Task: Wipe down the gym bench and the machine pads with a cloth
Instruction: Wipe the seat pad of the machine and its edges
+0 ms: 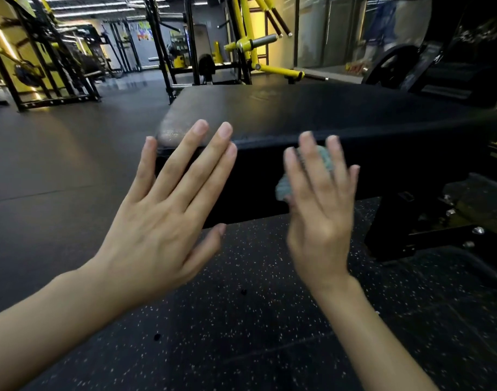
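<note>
A black padded gym bench stretches across the middle of the view, its near side face in front of me. My left hand is flat with straight spread fingers, laid against the bench's left corner and side. My right hand, blurred by motion, presses a small blue-grey cloth against the bench's side face with straight fingers. Only bits of the cloth show, beside the palm and between the fingers.
Black speckled rubber flooring lies under my arms. The bench's black steel frame with bolts stands at the right. A yellow plate-loaded machine and black racks stand behind, across open grey floor.
</note>
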Motion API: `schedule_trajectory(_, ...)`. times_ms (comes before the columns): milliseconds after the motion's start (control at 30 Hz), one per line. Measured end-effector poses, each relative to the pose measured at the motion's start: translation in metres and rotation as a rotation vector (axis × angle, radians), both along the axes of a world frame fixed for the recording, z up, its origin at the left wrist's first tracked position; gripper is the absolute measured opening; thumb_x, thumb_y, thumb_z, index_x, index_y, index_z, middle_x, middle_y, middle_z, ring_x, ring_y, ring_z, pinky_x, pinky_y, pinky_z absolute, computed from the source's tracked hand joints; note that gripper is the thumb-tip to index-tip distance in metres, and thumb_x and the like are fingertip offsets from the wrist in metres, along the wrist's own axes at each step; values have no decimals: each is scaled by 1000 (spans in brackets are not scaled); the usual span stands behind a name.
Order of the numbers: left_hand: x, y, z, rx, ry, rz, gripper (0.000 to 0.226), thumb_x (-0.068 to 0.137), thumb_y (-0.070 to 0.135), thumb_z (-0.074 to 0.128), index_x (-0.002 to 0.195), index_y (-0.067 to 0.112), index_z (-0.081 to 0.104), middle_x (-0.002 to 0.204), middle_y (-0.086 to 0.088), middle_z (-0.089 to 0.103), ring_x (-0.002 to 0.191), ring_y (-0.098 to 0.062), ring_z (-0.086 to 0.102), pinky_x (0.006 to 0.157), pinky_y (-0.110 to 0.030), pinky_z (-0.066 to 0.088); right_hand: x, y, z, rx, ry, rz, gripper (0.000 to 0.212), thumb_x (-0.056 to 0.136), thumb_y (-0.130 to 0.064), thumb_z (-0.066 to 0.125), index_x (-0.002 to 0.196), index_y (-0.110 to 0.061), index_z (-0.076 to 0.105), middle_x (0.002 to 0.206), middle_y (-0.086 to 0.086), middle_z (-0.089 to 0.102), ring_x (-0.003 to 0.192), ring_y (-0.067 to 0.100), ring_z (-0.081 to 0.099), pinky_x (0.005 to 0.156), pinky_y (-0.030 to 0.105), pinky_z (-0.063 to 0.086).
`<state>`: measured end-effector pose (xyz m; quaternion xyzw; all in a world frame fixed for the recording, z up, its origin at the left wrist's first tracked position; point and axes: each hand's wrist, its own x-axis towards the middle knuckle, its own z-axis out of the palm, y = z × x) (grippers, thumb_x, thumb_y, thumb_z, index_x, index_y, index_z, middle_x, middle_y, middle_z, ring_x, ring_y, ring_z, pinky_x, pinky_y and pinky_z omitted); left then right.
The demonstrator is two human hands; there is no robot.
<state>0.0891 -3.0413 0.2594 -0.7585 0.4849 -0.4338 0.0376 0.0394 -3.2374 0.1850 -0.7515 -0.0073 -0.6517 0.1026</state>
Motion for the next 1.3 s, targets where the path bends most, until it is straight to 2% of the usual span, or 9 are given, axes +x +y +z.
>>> schedule_trajectory(100, -2, -4, 0, 11, -8, 13, 77, 93, 36, 44, 157, 1, 19, 165, -14, 12, 154, -30, 7, 123, -51, -4, -9, -31, -1, 87, -6, -71, 45, 98, 6, 52, 141, -1, 48, 152, 14, 40, 146, 35, 26, 120, 54, 10)
schedule_trajectory(200, -3, -8, -1, 24, -14, 13, 77, 92, 35, 44, 156, 1, 19, 165, -13, 11, 154, -30, 7, 122, -52, -5, -16, -58, 3, 227, -28, -70, 40, 103, -1, 45, 143, 3, 46, 153, 17, 34, 145, 42, 23, 122, 56, 12)
schedule_trajectory(367, -4, -13, 0, 44, -32, 25, 77, 92, 36, 44, 157, 1, 19, 166, -14, 12, 154, -31, 8, 121, -54, -5, -9, -45, 9, 324, -108, 87, 38, 102, 0, 43, 138, 13, 46, 149, 18, 34, 144, 43, 20, 123, 38, 17)
schedule_trajectory(567, -6, -21, 0, 57, -53, 17, 79, 90, 34, 48, 156, 0, 20, 165, -14, 12, 153, -30, 11, 121, -55, -3, -4, -7, 10, 269, -73, 190, 39, 99, -1, 43, 135, 13, 48, 147, 24, 41, 143, 46, 23, 122, 48, 21)
schedule_trajectory(667, -7, -25, -1, 48, -62, 10, 82, 88, 33, 52, 156, 0, 20, 165, -15, 13, 153, -31, 12, 120, -57, -2, 0, 17, 11, 131, -23, 268, 38, 100, -2, 44, 136, 8, 48, 147, 16, 40, 144, 43, 26, 119, 53, 27)
schedule_trajectory(800, -7, -27, -2, 37, -57, 9, 82, 88, 32, 53, 156, 0, 20, 165, -15, 14, 153, -31, 11, 120, -56, -4, 2, 11, 13, 16, -25, 137, 42, 98, 5, 56, 138, -1, 49, 146, 12, 49, 143, 35, 34, 116, 55, 31)
schedule_trajectory(933, -8, -27, -1, 50, -53, 9, 77, 92, 35, 45, 156, -1, 20, 165, -15, 13, 153, -31, 12, 120, -55, -5, -5, -20, 17, 91, -30, 72, 48, 92, 12, 59, 138, 3, 50, 146, 20, 49, 142, 39, 31, 118, 58, 25)
schedule_trajectory(1100, -9, -30, 0, 66, -47, 15, 79, 91, 35, 46, 156, 1, 19, 165, -14, 13, 153, -30, 11, 120, -57, -2, -13, -58, 18, 208, -45, -9, 43, 98, 7, 50, 141, 6, 46, 149, 24, 42, 144, 43, 26, 119, 57, 22)
schedule_trajectory(1300, -10, -35, 0, 74, -49, 9, 77, 92, 36, 45, 157, 3, 21, 166, -12, 13, 153, -28, 10, 121, -52, -7, -7, -36, 20, 290, -111, 132, 40, 99, 1, 44, 137, 14, 46, 147, 29, 40, 143, 49, 23, 123, 43, 19)
